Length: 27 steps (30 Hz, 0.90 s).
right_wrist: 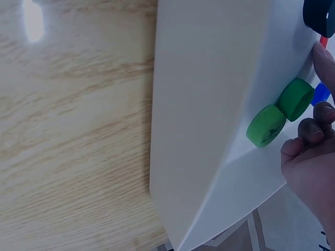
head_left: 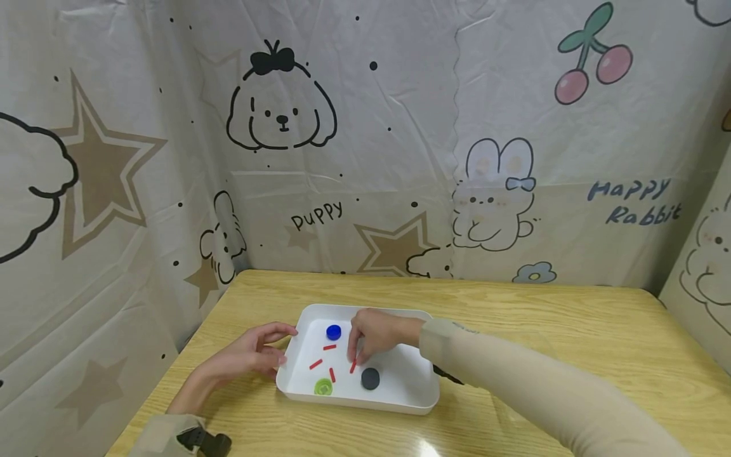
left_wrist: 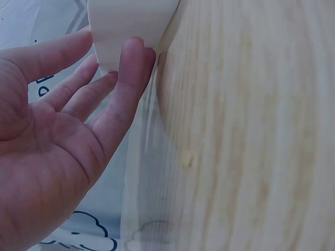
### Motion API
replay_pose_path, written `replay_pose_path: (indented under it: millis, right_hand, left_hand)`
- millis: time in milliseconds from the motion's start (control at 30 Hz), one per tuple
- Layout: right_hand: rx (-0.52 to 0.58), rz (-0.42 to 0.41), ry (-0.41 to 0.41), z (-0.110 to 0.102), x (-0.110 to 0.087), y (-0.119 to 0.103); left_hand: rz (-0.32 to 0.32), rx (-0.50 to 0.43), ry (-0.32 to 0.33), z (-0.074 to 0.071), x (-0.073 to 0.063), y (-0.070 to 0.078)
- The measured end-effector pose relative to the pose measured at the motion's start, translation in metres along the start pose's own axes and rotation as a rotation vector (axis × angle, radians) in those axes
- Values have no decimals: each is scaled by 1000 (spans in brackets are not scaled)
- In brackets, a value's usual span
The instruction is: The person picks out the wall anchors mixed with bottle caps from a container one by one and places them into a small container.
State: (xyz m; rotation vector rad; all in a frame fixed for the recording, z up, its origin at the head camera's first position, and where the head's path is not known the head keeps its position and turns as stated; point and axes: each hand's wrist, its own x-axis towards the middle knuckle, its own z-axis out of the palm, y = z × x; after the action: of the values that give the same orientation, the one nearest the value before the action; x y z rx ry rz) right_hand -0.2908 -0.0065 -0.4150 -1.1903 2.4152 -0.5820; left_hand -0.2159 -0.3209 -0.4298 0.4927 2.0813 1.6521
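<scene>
My left hand [head_left: 248,352] rests its relaxed fingers against the outside of a white tray's [head_left: 356,407] left wall; the left wrist view shows them touching the tray wall [left_wrist: 123,26]. Reaching over the tray, my right hand [head_left: 377,331] pinches a short red stick [head_left: 353,367] near the middle. Three other red sticks lie to its left, one red stick [head_left: 316,364] being the outermost. A blue cap [head_left: 334,332], a black cap [head_left: 370,379] and a light green cap [head_left: 323,387] lie around them. Two green caps, a darker green cap [right_wrist: 297,99] and a lighter green cap [right_wrist: 266,125], appear beside my right hand.
The tray stands on a wood-grain table [head_left: 548,343], towards its left side. Behind and to the left hangs a pale curtain [head_left: 400,127] with cartoon prints. A clear sheet seems to hang over the table's edge in the left wrist view.
</scene>
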Motion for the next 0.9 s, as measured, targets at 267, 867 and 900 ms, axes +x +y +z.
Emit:
replay_pose_path:
  millis: [267,867,900]
  right_hand:
    - [22,-66,-5,-1,-3,2]
    - [316,-87,57,-21,-37,9]
    - [326,-81,67,-22,-40,9]
  left_hand:
    - [-29,18,17,1,1,0]
    - [-30,21,23,1,1,0]
    - [-28,20,23,1,0,0]
